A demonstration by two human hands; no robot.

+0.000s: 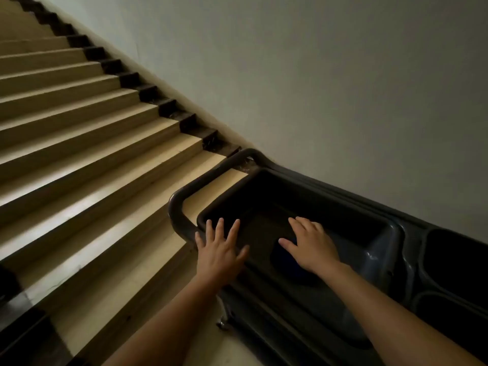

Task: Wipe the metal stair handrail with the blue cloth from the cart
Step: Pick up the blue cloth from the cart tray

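We are at the very start of the job, as far as we can judge. The blue cloth [286, 260] lies low in the tray of the dark cart [383, 225], not yet lifted, so no wiping can have begun. The metal handrail is nowhere in view; only the stairs [92, 128] and the pale wall [343, 75] show around the cart. What remains is everything: take up the cloth, carry it to the rail and wipe along it.

Both our forearms stretch forward from the bottom of the view. Our right grip [313, 247] is down inside the tray, palm down, fingers straight and a little spread, covering the cloth's right part. It is released, closed round nothing; we cannot tell whether it touches the cloth or hovers just above it. Our left grip [220, 249] is palm down with fingers fanned wide over the tray's near left corner, just beside the cart's handle bar [179, 204]. It too is released and holds nothing; whether it rests on the rim we cannot tell.
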